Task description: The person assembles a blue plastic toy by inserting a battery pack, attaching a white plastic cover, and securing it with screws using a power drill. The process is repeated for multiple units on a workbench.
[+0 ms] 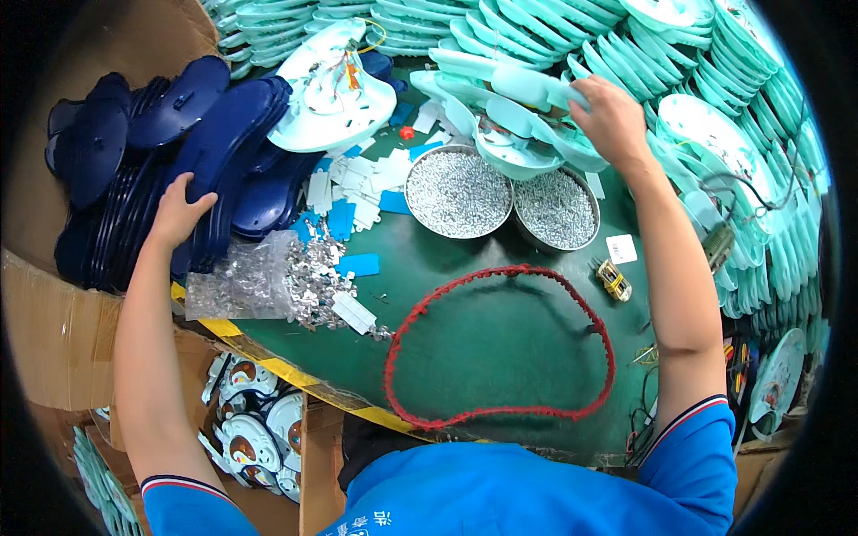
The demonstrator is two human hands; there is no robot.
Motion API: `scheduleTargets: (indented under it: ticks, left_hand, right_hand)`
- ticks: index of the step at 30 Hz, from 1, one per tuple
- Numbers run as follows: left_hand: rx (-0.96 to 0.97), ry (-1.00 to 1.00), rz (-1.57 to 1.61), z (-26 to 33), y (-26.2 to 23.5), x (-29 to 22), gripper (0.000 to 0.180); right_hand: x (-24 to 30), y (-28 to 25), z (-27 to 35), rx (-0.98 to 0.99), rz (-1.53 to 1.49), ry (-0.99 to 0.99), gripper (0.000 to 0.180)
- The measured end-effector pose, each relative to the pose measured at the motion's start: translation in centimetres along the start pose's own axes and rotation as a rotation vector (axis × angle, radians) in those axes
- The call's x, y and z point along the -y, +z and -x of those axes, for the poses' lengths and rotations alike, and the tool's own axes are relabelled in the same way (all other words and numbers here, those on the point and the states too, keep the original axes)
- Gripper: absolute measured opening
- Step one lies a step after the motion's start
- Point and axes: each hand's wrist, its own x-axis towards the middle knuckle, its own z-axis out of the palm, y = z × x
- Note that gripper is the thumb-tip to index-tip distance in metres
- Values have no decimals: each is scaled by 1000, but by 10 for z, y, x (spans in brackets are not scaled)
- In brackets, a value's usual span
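My left hand (181,213) rests against a stack of navy-blue curved plastic panels (219,143), thumb and forefinger spread apart; its other fingers are partly hidden. At the far side, my right hand (608,121) is closed on the edge of a mint-green plastic shell (536,87). That shell is tilted above other mint shells, behind two round metal tins. A red curved plastic ring (500,414), shaped like a bean outline, lies on the green table (492,348) nearest my body.
Two tins of small silver screws (458,192) (559,210) stand mid-table. Left of them lie white and blue plates (362,183) and a clear bag of metal clips (259,277). Mint shells (527,27) pile along the back and right. A small yellow part (614,280) lies right. Cardboard boxes (54,330) stand left.
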Motion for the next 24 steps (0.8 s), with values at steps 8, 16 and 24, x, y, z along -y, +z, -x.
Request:
scheduleTargets:
  ticks: [8,16,24]
  left_hand:
    - [79,11,90,-28,8,28,87]
    - [-170,-72,232,-22,-31,-30,86]
    - [-112,239,1195,132,-77,-141,83]
  right_hand:
    - [17,-113,157,-180,-46,-469,32]
    - [75,-124,314,122,-397,-463,31]
    - [68,-135,297,540,-370,-385,26]
